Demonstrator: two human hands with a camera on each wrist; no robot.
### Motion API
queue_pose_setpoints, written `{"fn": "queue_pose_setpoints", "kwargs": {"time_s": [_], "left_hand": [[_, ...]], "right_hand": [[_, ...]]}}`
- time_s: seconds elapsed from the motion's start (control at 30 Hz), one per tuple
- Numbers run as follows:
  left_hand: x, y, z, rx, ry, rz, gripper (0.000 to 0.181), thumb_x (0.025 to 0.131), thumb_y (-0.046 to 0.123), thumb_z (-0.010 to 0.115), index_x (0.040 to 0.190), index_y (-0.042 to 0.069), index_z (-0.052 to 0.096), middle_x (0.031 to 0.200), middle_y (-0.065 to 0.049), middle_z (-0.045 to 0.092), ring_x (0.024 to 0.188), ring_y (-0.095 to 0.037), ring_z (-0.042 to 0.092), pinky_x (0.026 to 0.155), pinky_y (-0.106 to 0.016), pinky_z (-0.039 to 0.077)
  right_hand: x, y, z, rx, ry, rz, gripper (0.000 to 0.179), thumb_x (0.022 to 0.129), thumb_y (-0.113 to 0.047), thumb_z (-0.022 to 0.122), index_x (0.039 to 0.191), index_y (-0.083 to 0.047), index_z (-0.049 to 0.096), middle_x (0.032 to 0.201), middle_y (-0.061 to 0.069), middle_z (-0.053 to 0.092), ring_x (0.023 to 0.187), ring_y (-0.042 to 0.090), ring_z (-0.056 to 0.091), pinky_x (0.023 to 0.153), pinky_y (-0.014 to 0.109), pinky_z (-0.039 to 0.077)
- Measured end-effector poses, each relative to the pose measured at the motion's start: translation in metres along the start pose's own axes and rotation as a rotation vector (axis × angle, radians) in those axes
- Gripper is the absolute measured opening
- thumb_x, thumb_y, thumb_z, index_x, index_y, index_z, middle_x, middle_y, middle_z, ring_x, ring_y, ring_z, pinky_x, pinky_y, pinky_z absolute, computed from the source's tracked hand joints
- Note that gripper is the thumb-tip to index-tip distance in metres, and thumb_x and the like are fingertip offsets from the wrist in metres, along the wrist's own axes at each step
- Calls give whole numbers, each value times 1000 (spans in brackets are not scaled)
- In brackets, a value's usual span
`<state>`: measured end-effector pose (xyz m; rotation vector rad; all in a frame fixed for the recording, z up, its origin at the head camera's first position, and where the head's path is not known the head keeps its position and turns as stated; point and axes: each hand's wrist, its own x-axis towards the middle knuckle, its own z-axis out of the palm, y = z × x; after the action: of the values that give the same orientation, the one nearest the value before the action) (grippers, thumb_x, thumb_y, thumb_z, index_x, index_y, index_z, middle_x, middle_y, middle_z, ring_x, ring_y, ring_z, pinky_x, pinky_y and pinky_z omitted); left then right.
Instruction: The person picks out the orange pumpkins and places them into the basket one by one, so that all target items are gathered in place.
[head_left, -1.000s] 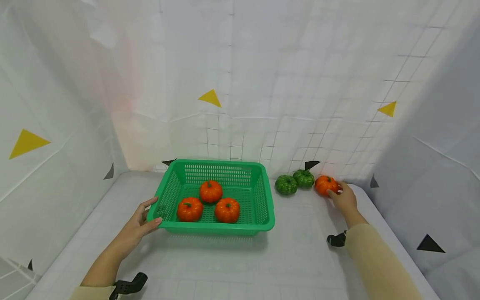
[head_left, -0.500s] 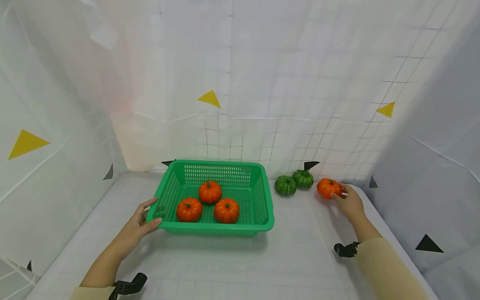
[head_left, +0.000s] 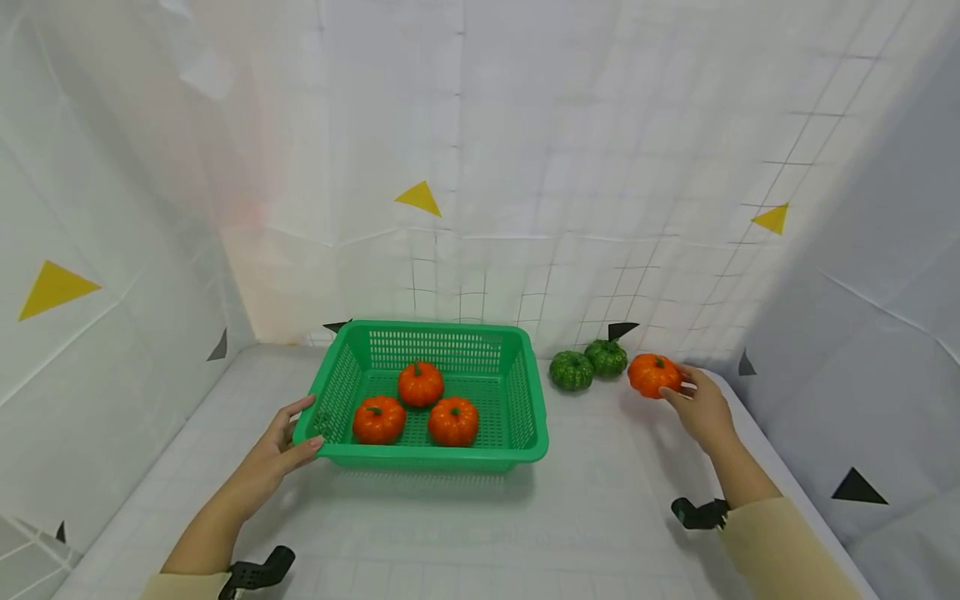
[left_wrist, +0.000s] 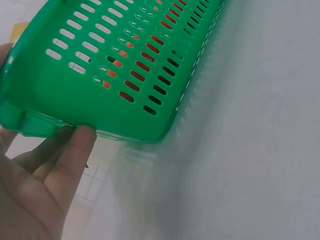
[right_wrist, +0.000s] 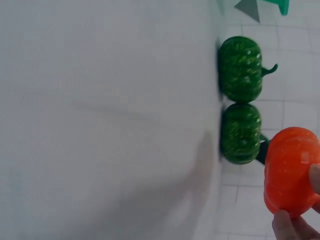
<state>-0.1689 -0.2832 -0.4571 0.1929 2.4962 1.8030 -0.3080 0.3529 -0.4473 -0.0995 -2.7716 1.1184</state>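
At the right, my right hand [head_left: 701, 408] pinches an orange pumpkin [head_left: 654, 376] from its right side. In the right wrist view, thumb and fingers press on that pumpkin [right_wrist: 290, 170], which looks raised off the table. Just left of it, two green pumpkins, one nearer the basket [head_left: 572, 371] and one beside it [head_left: 606, 358], sit side by side. My left hand [head_left: 266, 458] grips the left rim of a green plastic basket [head_left: 435, 455]. Three orange pumpkins, one at the back [head_left: 421, 384], one front left [head_left: 379, 419] and one front right [head_left: 453, 421], lie inside.
A white cloth covers the table [head_left: 450, 533]. White sheets with yellow and black triangles form a back wall [head_left: 480, 167], a left wall [head_left: 97, 350] and a right wall [head_left: 892, 375] close to the table's edges.
My right hand and forearm have shifted a little to the right, and the orange pumpkin has come up off the table in its grip. The left hand and the basket have stayed put.
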Motion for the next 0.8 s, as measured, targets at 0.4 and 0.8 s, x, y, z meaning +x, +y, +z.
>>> {"fn": "queue_pose_setpoints", "kwargs": {"time_s": [0.4, 0.8], "left_hand": [[0, 2, 0, 5, 4, -4, 74, 104, 21, 57, 160, 17, 11, 154, -32, 26, 134, -47, 40, 94, -24, 49], [0, 3, 0, -10, -4, 13, 74, 103, 20, 57, 160, 15, 10, 152, -32, 29, 132, -45, 42, 91, -19, 48]], "right_hand": [[-19, -42, -8, 22, -77, -82, 66, 100, -25, 65, 152, 3, 35, 144, 33, 41, 127, 52, 47, 95, 57, 49], [-38, -74, -14, 43, -144, -137, 64, 99, -22, 66, 151, 2, 37, 145, 32, 42, 126, 49, 49, 94, 55, 50]]}}
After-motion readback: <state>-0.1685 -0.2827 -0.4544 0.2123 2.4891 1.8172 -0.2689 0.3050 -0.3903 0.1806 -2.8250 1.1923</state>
